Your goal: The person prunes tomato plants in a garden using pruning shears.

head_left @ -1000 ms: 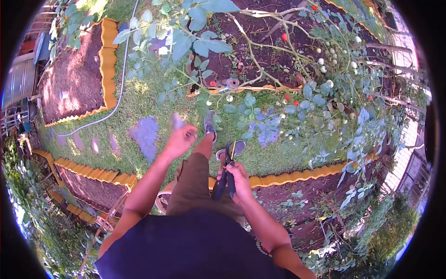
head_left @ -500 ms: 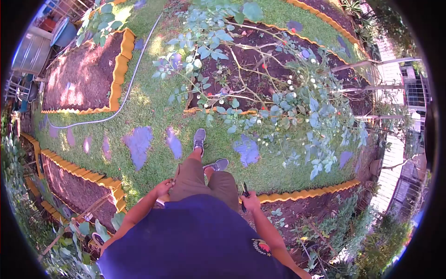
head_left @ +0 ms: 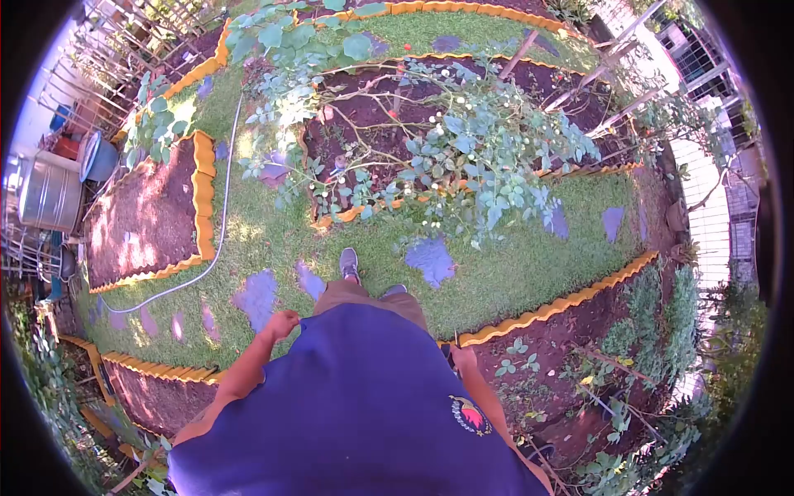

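Observation:
My right hand [head_left: 465,358] is at my right side, near the yellow edging of the bed there. It is wrapped round a small black-handled tool [head_left: 447,349], partly hidden by the hand and shirt; a thin tip points up from it. My left hand [head_left: 285,323] hangs beside my left hip with its fingers curled together at the hem of the dark blue shirt [head_left: 356,388]. What those fingers hold, if anything, cannot be made out. Ahead of my grey shoe [head_left: 349,263], a leafy tomato plant [head_left: 488,157] with a few red fruits sprawls over a soil bed.
Yellow wavy edging [head_left: 562,307] borders several soil beds. Purple-grey stepping stones [head_left: 430,261] lie across the grass. A pale hose [head_left: 222,227] curves along the left bed [head_left: 153,219]. A metal drum [head_left: 51,194] stands at the far left, and wooden poles [head_left: 608,70] lean at the right.
The view has tilted and shifted, with the tomato plant now further left. My left hand has moved slightly away from the shorts. The tool in my right hand is more hidden.

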A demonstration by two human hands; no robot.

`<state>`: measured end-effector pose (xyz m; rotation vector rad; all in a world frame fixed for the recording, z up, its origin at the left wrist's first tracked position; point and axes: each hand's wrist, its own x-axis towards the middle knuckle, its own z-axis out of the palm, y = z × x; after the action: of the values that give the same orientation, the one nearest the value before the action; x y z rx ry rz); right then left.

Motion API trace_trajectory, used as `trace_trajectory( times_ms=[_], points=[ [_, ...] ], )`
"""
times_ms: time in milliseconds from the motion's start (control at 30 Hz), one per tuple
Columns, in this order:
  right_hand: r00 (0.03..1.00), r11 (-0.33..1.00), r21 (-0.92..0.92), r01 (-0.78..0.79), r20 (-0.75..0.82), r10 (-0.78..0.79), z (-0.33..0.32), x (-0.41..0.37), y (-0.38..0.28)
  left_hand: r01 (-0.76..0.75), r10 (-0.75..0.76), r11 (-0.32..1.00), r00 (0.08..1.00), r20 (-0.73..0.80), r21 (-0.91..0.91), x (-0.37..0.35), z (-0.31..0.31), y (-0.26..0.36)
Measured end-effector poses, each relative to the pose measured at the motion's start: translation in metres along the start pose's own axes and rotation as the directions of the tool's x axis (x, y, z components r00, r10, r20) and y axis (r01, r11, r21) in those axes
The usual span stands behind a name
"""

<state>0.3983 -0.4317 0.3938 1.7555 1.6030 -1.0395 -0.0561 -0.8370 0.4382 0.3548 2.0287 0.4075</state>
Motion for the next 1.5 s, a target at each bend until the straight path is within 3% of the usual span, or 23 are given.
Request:
trace_trajectory(
  times_ms=[33, 133, 233, 300, 400, 500, 533, 600, 667, 700, 800, 900, 1000, 1200, 1333, 1433, 1500],
  points=[
    [0.994, 0.995, 0.082, -0.061, 0.092, 0.054, 0.011, -0.003, -0.006, 0.014, -0.013, 0.999, 1.000, 0.016, -0.045, 0.002, -0.005, 0.014],
    [0.960, 0.944, 0.288, 0.163, 0.175, -0.219, 0.060, 0.005, -0.002, -0.133, 0.133, 0.991, 0.991, -0.019, 0.000, 0.003, -0.017, 0.042],
    [0.967, 0.914, 0.322, 0.247, -0.027, -0.252, 0.148, 0.046, 0.029, -0.169, 0.169, 0.983, 0.986, 0.009, 0.072, -0.010, -0.036, 0.072],
    [0.963, 0.927, 0.262, 0.268, -0.069, -0.259, 0.180, 0.064, 0.041, -0.163, 0.161, 0.979, 0.987, 0.021, 0.120, -0.016, -0.049, 0.080],
    [0.957, 0.957, -0.019, 0.289, 0.032, -0.288, 0.160, 0.065, 0.042, -0.149, 0.146, 0.974, 0.989, 0.032, 0.173, -0.012, -0.060, 0.069],
    [0.989, 0.992, 0.051, 0.117, 0.086, -0.121, 0.097, 0.024, 0.030, -0.127, 0.118, 0.978, 0.991, 0.066, 0.162, 0.015, -0.068, 0.031],
    [1.000, 0.992, 0.126, 0.030, 0.006, -0.031, 0.093, 0.017, 0.030, -0.117, 0.105, 0.981, 0.991, 0.081, 0.153, 0.021, -0.070, 0.019],
    [0.987, 0.969, 0.230, -0.085, -0.110, 0.113, 0.087, 0.008, 0.026, -0.051, 0.093, 0.956, 0.987, 0.133, -0.288, 0.019, -0.070, -0.006],
    [0.962, 0.953, 0.264, -0.148, -0.186, 0.201, 0.079, -0.013, 0.014, 0.072, 0.086, 0.738, 0.976, 0.199, -0.671, 0.005, -0.070, -0.041],
    [0.967, 0.953, 0.253, -0.165, -0.148, 0.206, 0.077, -0.024, 0.003, 0.095, 0.076, 0.720, 0.974, 0.214, -0.687, 0.003, -0.076, -0.063],
    [0.979, 0.968, 0.193, -0.160, -0.095, 0.180, 0.065, -0.078, -0.055, 0.137, -0.008, 0.813, 0.974, 0.224, -0.566, 0.001, -0.101, -0.119],
    [0.990, 0.941, 0.312, -0.132, -0.005, 0.140, 0.103, -0.088, -0.100, 0.161, -0.055, 0.867, 0.971, 0.231, -0.472, 0.015, -0.117, -0.165],
    [1.000, 0.954, 0.298, -0.028, -0.005, 0.031, 0.127, -0.117, -0.159, 0.171, -0.069, 0.883, 0.968, 0.241, -0.437, 0.022, -0.124, -0.201],
    [0.967, 0.947, 0.257, 0.190, -0.218, -0.135, 0.145, -0.179, -0.219, 0.195, -0.091, 0.906, 0.956, 0.279, -0.375, 0.033, -0.119, -0.256],
    [0.971, 0.971, 0.188, 0.147, -0.213, -0.106, 0.145, -0.183, -0.205, 0.137, -0.070, 0.953, 0.967, 0.245, -0.271, 0.057, -0.131, -0.266],
    [0.998, 0.998, -0.055, 0.007, -0.061, -0.010, 0.134, -0.204, -0.204, -0.014, 0.047, 0.982, 0.984, 0.169, -0.191, 0.099, -0.146, -0.249],
    [0.995, 0.959, -0.267, 0.100, 0.009, -0.101, 0.159, -0.165, -0.157, -0.137, 0.154, 0.976, 0.984, 0.094, -0.170, 0.131, -0.161, -0.220]
  ],
)
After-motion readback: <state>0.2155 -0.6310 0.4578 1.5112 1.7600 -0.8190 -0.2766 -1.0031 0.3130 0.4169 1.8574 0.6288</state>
